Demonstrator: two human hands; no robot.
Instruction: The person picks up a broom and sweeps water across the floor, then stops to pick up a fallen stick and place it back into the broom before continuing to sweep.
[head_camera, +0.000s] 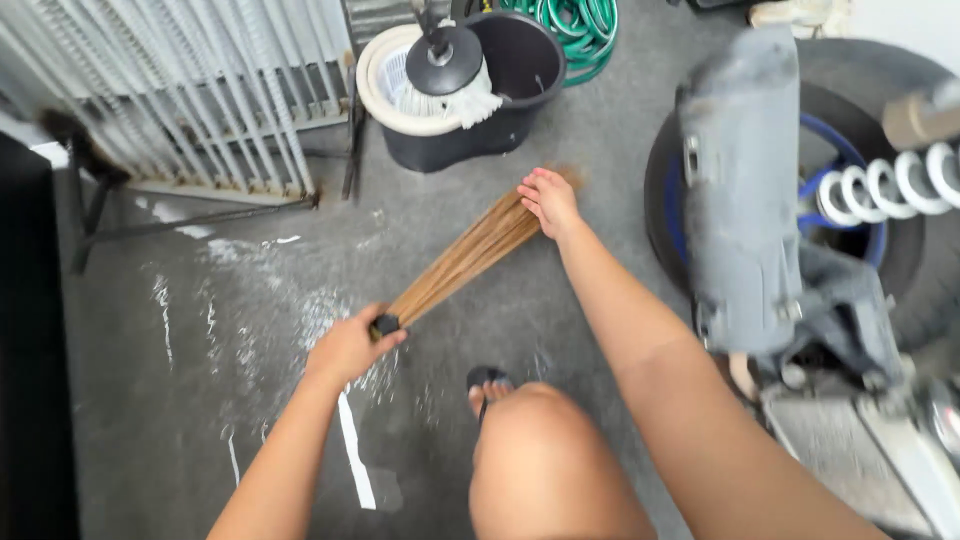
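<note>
A bundle of thin brown broom sticks (465, 258) stretches diagonally above the grey concrete floor. My left hand (348, 348) grips its bound black end at the lower left. My right hand (549, 200) holds the loose spread tips at the upper right, fingers curled over them. My knee and a foot in a dark sandal (487, 385) show below the broom.
A dark mop bucket (478, 85) with a white spin mop stands at the top centre, a green hose (578, 25) behind it. A metal rack (190, 110) leans at the top left. A motorcycle rear wheel (860, 200) with white spring fills the right. White residue streaks the floor (250, 300).
</note>
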